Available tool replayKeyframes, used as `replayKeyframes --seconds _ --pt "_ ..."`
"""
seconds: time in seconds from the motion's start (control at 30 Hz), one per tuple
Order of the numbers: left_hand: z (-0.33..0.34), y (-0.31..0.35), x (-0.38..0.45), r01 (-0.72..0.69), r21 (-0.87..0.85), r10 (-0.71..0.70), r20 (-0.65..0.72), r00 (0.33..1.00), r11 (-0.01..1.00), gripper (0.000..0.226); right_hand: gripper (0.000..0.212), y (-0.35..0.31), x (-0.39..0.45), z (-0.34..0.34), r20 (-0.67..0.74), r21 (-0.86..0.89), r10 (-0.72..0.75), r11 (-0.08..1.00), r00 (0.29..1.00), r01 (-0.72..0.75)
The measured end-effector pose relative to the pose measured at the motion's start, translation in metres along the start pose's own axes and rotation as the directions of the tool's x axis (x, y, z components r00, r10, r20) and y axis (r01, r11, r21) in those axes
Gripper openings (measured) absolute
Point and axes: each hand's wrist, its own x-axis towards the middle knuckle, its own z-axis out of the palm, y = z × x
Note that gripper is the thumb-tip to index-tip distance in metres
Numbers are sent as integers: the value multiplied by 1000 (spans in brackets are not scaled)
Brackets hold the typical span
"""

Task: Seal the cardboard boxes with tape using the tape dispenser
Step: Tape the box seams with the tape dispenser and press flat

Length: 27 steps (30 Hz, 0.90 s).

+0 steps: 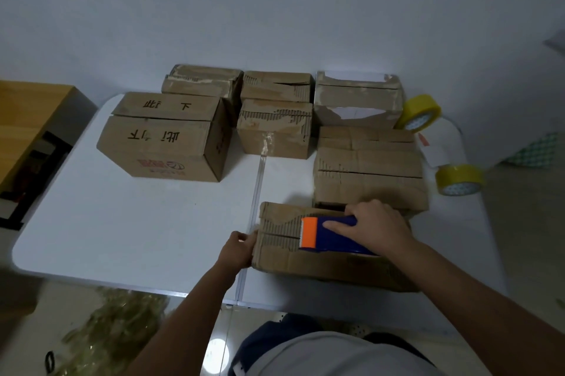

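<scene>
The large box (165,137) at the far left is showing black handwritten characters, upside down, above a red printed logo too blurred to read. The right hand (377,227) is gripping the blue and orange tape dispenser (328,236) on the near box (293,253), while the left hand (237,248) is grasping that box's left end; two yellow tape rolls (420,114) are lying right of the other boxes (275,127)

Both forearms are bare to the edge of the frame, with no sleeve, watch or ring showing on the left hand (237,248) or right hand (377,227). Below, a pale grey shirt (333,354) over what looks like dark navy clothing (269,334).
</scene>
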Motion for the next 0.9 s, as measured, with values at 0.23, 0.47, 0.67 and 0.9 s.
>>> replayKeyframes --seconds 0.23,0.47,0.67,0.9 --pt "-13 6 -11 -252 255 274 -52 960 933 15 54 1 0 1 4 -4 -19 1000 1000 19" --pt "-23 20 -25 -463 566 408 230 883 682 40 53 -1 2 -3 14 -29 -54 998 998 54" --pt "-11 42 -22 -752 659 525 646 555 -17 121 55 -3 3 -5 33 -41 -73 996 997 74" --pt "-15 40 0 -705 695 520 659 544 -143 130 57 -8 2 -9 91 -29 -56 998 994 59"
